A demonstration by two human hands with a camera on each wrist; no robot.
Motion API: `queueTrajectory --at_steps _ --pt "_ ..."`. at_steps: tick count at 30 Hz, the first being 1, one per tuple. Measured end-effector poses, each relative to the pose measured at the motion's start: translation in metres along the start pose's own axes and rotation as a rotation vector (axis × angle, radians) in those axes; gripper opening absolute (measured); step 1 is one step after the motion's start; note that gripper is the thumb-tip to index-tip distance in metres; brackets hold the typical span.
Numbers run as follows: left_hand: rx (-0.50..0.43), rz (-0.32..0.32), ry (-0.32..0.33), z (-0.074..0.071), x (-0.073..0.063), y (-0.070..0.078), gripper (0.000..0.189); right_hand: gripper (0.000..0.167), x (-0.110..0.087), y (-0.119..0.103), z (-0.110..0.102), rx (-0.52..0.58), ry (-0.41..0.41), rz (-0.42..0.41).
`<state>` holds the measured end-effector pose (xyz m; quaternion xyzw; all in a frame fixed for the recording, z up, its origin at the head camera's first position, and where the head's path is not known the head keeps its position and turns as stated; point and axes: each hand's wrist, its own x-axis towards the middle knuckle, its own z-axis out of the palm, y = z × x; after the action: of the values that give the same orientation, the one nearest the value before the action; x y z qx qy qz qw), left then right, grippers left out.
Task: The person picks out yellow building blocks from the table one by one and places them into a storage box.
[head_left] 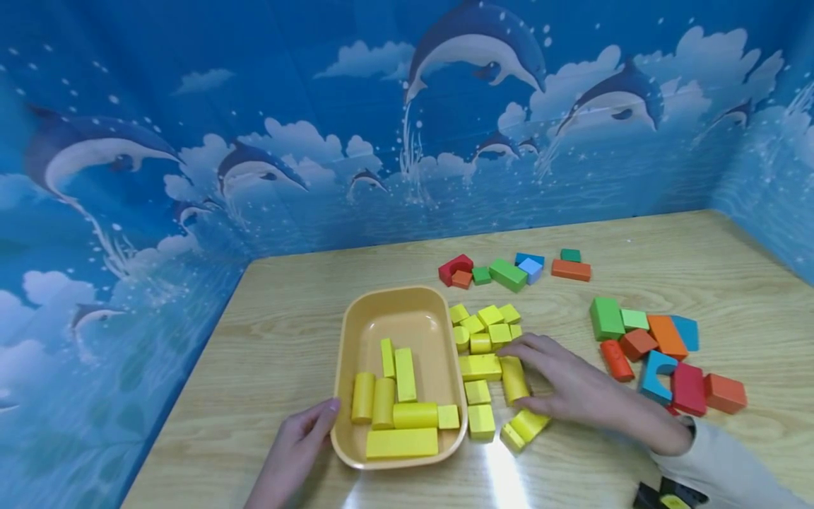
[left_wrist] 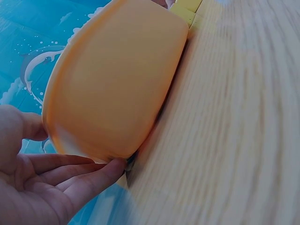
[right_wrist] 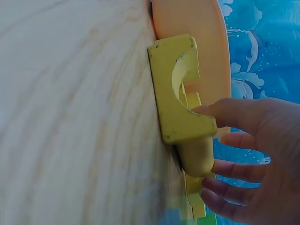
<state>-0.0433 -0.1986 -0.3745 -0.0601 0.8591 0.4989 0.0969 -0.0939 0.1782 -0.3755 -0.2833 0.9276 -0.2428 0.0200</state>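
Yellow cylinder: it lies on the surface, to the right of the tray, between the thumb and the fingers of the right hand.
Long axis: it points away from the person, the near end turned slightly to the right.
Nearer hand: the right hand; the yellow cylinder lies just under its grip.
Right grip: spread about as wide as the cylinder is long, thumb near one end, fingers near the other; whether it presses cannot be told.
Beside the cylinder: a long yellow block, on the tray side.
Tray: the left hand pinches the rim of the tray, thumb above, fingers under.
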Motion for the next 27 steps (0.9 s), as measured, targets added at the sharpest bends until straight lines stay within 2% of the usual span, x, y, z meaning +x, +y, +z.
queueTrajectory --at_steps 8,12,15,18,23,27 --pt "0.003 -0.054 -0.007 0.000 0.003 0.000 0.056 0.064 0.002 -0.002 0.001 -0.002 -0.051 0.027" --pt "0.004 -0.025 0.006 -0.002 0.003 -0.002 0.054 0.065 0.015 -0.013 -0.012 -0.048 -0.040 0.011" --pt "0.005 -0.006 0.012 -0.002 0.001 -0.002 0.054 0.063 0.029 -0.026 -0.024 -0.043 -0.004 -0.049" --pt "-0.004 -0.019 0.009 -0.001 0.000 -0.002 0.056 0.062 0.042 -0.040 -0.027 0.008 0.035 -0.125" --pt "0.006 -0.030 0.014 -0.001 -0.001 -0.001 0.057 0.062 0.065 -0.061 -0.011 0.062 0.046 -0.250" --pt "0.023 -0.011 0.017 0.000 0.001 -0.001 0.056 0.061 0.080 -0.069 0.009 0.001 0.021 -0.268"
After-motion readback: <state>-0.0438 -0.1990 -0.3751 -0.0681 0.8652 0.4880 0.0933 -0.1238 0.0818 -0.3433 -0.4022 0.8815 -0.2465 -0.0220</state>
